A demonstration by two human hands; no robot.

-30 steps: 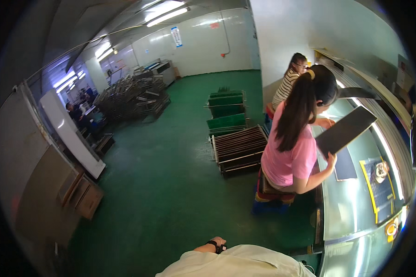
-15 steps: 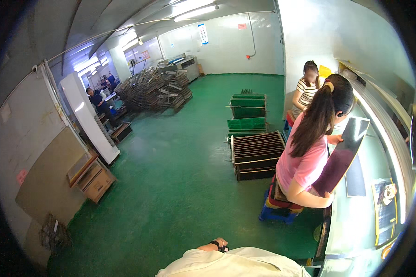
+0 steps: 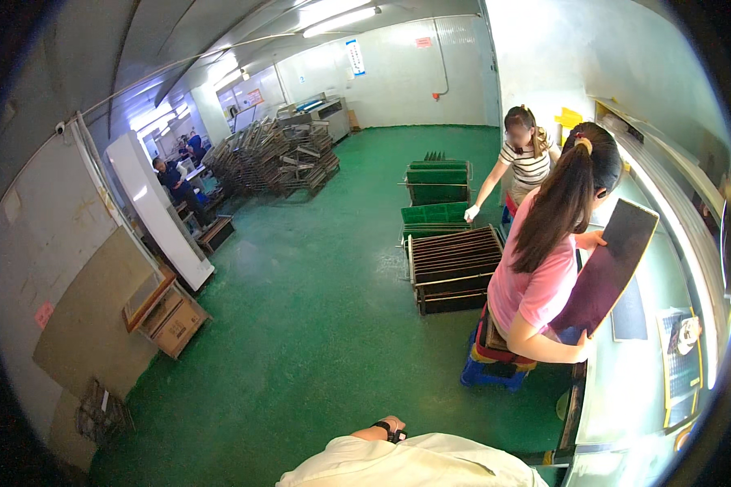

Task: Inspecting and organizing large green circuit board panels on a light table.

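At the lower edge, what looks like my left hand (image 3: 393,424) shows only in small part beyond cream cloth (image 3: 414,467), with a black band at the wrist. Its fingers are too small and hidden to read, and nothing held is visible. My right hand is out of view. To the right, a seated person in pink (image 3: 536,276) holds a long dark panel (image 3: 613,268) tilted in both hands over a bright table (image 3: 617,381). Behind, a person in a striped top (image 3: 532,162) stretches a white-covered hand (image 3: 472,213) toward the racks.
A slatted rack (image 3: 455,268) and green racks (image 3: 437,183) stand on the green floor (image 3: 300,325) left of the seated people. A blue stool (image 3: 491,375) is nearby. Cartons (image 3: 175,321) lean by the left wall; metal frames (image 3: 272,154) are heaped at the back.
The person in the striped top has reached an arm out toward the racks. The dark panel has been shifted slightly up and to the right. My hand stays almost where it was.
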